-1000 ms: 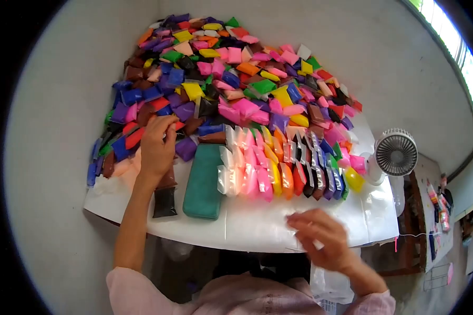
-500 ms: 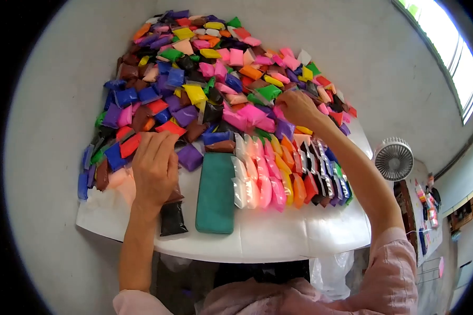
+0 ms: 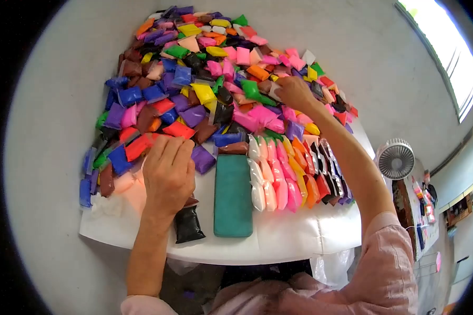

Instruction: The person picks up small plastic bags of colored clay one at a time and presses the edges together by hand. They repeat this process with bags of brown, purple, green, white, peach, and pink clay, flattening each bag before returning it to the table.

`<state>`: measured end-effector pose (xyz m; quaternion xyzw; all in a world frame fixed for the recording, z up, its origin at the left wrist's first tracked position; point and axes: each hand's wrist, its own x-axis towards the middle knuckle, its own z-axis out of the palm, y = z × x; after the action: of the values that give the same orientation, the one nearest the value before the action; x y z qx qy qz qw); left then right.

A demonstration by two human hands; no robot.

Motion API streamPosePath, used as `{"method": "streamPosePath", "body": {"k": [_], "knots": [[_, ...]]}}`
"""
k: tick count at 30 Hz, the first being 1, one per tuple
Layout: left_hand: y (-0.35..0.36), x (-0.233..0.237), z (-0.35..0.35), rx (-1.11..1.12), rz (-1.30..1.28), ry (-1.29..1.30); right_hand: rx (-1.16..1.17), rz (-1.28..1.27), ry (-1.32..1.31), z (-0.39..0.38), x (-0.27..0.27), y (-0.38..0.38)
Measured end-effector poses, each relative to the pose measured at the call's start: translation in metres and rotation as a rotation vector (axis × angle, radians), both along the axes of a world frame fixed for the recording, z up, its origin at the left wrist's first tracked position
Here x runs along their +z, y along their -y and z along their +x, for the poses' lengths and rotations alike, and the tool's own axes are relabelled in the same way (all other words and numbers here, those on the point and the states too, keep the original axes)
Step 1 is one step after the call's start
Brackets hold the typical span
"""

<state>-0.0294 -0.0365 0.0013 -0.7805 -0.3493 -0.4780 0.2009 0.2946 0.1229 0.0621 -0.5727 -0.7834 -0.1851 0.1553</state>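
Note:
My left hand (image 3: 168,170) is closed, fingers bent together, by red and purple packets at the front of the heap; whatever it holds is hidden. Beneath its wrist lie a brown packet and a black packet (image 3: 188,224). My right hand (image 3: 295,94) reaches into the right of the colourful heap (image 3: 194,113), fingertips pinched at a small pale packet (image 3: 274,91) near a yellow one. Between my arms lies a teal block (image 3: 233,195). Rows of standing packets (image 3: 281,197), white, pink, yellow, orange, red and black, line up at its right.
The white table (image 3: 231,256) has a curved front edge. A round white fan (image 3: 396,159) stands to the right. Behind it are a side table with small items (image 3: 424,197) and a bright window (image 3: 446,50). A clear plastic bag (image 3: 332,266) hangs below the table edge.
My right hand has moved up and back over the heap, away from the pink packets. My left hand has shifted slightly right in view. The green packet near my right hand has changed position.

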Motion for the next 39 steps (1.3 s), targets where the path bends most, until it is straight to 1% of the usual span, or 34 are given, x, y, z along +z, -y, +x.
{"method": "streamPosePath", "body": {"k": [3, 4, 5, 7, 9, 10, 11, 12, 14, 15, 16, 17, 18, 19, 20, 21, 23, 24, 25, 27, 28, 31, 32, 34, 35, 39], "knots": [[-0.001, 0.0, 0.001, 0.025, 0.026, -0.011, 0.081, -0.062, -0.577, 0.003, 0.028, 0.031], [0.0, 0.0, 0.0, 0.035, 0.035, -0.015, 0.134, -0.079, -0.593, 0.015, 0.032, 0.035], [0.0, 0.0, 0.0, 0.044, 0.044, -0.018, 0.144, -0.093, -0.684, 0.014, 0.038, 0.052], [-0.002, 0.0, -0.001, 0.031, 0.119, 0.003, 0.158, -0.121, -0.872, 0.005, 0.047, 0.113], [-0.001, 0.001, -0.004, 0.03, 0.194, -0.005, 0.301, -0.18, -1.001, 0.011, 0.037, 0.155], [-0.001, 0.003, -0.006, 0.036, 0.234, -0.024, 0.27, -0.245, -1.063, 0.004, 0.042, 0.189], [0.0, 0.005, -0.006, 0.039, 0.272, -0.043, 0.229, -0.177, -1.023, 0.007, 0.036, 0.209], [0.007, 0.015, -0.005, 0.03, 0.269, -0.052, 0.242, -0.146, -1.047, 0.005, 0.033, 0.233], [0.039, 0.047, 0.004, -0.044, 0.189, 0.023, 0.26, -0.126, -1.116, 0.006, 0.021, 0.269], [0.063, 0.063, 0.012, -0.121, 0.116, 0.113, 0.262, -0.144, -1.166, 0.009, 0.013, 0.284], [0.09, 0.072, 0.019, -0.244, -0.125, 0.326, 0.251, -0.179, -1.279, 0.007, 0.007, 0.299], [0.121, 0.082, 0.031, -0.395, -0.35, 0.591, 0.266, -0.104, -1.306, 0.004, -0.001, 0.309], [0.142, 0.081, 0.044, -0.41, -0.456, 0.635, 0.245, -0.055, -1.337, 0.002, -0.008, 0.318], [0.16, 0.079, 0.054, -0.419, -0.56, 0.679, 0.228, -0.008, -1.367, -0.001, -0.015, 0.326], [0.171, 0.068, 0.067, -0.41, -0.64, 0.594, 0.261, 0.055, -1.42, -0.004, -0.026, 0.331], [0.177, 0.052, 0.082, -0.399, -0.714, 0.506, 0.283, 0.099, -1.411, -0.007, -0.033, 0.337], [0.187, 0.019, 0.117, -0.562, -0.953, 0.563, 0.265, 0.124, -1.479, -0.015, -0.04, 0.354], [0.191, 0.005, 0.134, -0.638, -1.074, 0.655, 0.226, 0.129, -1.519, -0.019, -0.047, 0.361], [0.196, -0.005, 0.149, -0.713, -1.198, 0.75, 0.229, 0.116, -1.499, -0.021, -0.053, 0.367], [0.207, -0.014, 0.17, -0.851, -1.193, 0.969, 0.153, 0.108, -1.456, -0.028, -0.065, 0.382], [0.21, -0.016, 0.176, -0.919, -1.18, 1.08, 0.191, 0.11, -1.498, -0.029, -0.072, 0.388], [0.216, -0.019, 0.185, -0.904, -1.08, 1.066, 0.287, 0.083, -1.617, -0.02, -0.082, 0.398], [0.217, -0.021, 0.187, -0.916, -1.06, 1.056, 0.363, 0.064, -1.616, -0.016, -0.082, 0.402], [0.218, -0.026, 0.192, -0.943, -1.02, 1.033, 0.388, 0.01, -1.667, -0.011, -0.084, 0.407], [0.22, -0.027, 0.194, -0.932, -1.041, 1.04, 0.4, -0.016, -1.695, -0.009, -0.085, 0.41], [0.225, -0.035, 0.204, -0.91, -1.089, 1.075, 0.31, -0.021, -1.81, -0.006, -0.097, 0.418]]}}
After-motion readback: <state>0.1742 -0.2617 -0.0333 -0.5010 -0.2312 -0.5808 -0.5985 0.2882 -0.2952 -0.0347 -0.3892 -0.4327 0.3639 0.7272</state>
